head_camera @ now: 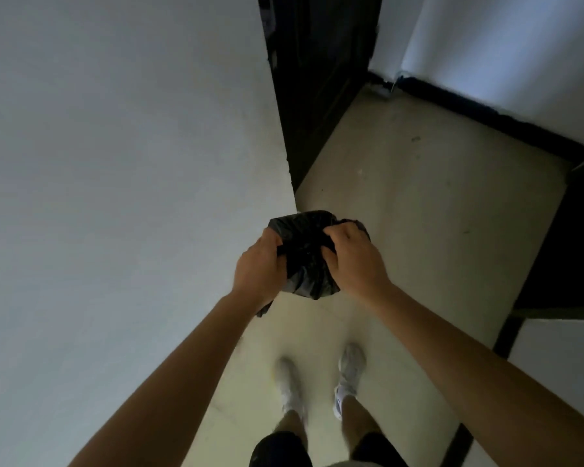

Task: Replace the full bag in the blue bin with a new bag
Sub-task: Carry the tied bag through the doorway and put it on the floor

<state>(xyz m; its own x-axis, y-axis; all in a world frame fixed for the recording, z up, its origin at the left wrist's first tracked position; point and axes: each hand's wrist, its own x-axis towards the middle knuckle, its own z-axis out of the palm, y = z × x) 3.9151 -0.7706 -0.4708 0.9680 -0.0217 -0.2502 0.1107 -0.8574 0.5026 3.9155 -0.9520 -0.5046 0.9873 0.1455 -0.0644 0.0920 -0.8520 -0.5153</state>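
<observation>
Just past the corner of the white wall [132, 163], the left hand [257, 267] and right hand [351, 261] each grip the bunched black bag [304, 244], likely the new one, and with no blue bin in sight, pulling apart too sharply could tear its thin plastic.

Overall light: dim and cool; everything around me looked grey-blue, with no hard shadows.
Brightest patch: the far wall [506, 45] at upper right caught a soft bluish glow.
Darkest patch: the doorway [321, 79] ahead was nearly black, and I could make out nothing inside it.
Floor: the floor [402, 197] read pale yellow-green, evenly lit.
Blur: my shoes [349, 369] were smeared by motion; my left hand [260, 267] and right hand [351, 261] were sharper, while the black bag [307, 251] lost most folds to darkness.
Distortion: the wide lens tilted the left wall [115, 163] and stretched my forearms [182, 365] toward the lower corners.
</observation>
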